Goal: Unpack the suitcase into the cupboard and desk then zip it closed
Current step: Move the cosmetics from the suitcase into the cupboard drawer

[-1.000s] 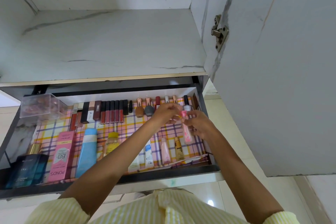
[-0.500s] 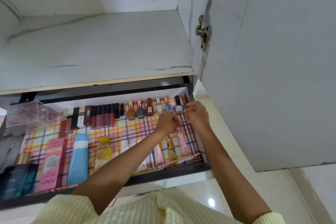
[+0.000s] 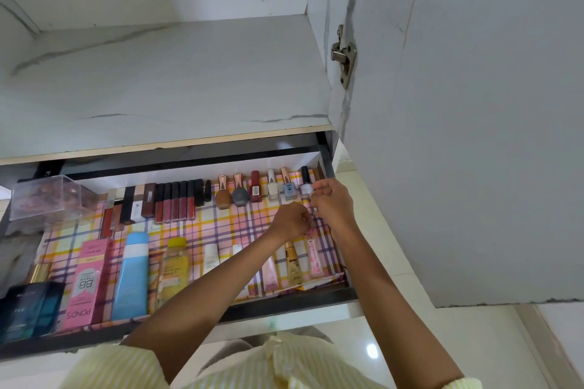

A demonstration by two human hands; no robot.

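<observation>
An open drawer [image 3: 284, 301] lined with checked paper sits under the cupboard shelf [image 3: 164, 85]. Both my hands are at its far right end. My right hand [image 3: 333, 204] pinches the side of a black-capped nail polish bottle [image 3: 305, 187], the last in a row of bottles along the back. My left hand [image 3: 292, 221] is curled just below it, fingers over the top of a pink tube [image 3: 316, 257] lying flat. Whether that hand grips the tube is hidden.
Dark lipsticks [image 3: 177, 204] line the back, with a clear box [image 3: 50, 197] at back left. At the front lie a pink carton [image 3: 85, 283], a blue bottle [image 3: 132, 275], a yellow bottle [image 3: 173, 268] and dark boxes [image 3: 30, 309]. The open cupboard door [image 3: 474, 136] hangs close on the right.
One second ago both hands held the pink tube above the drawer. It now lies flat at the right end, and my right hand has moved back to the nail polish row.
</observation>
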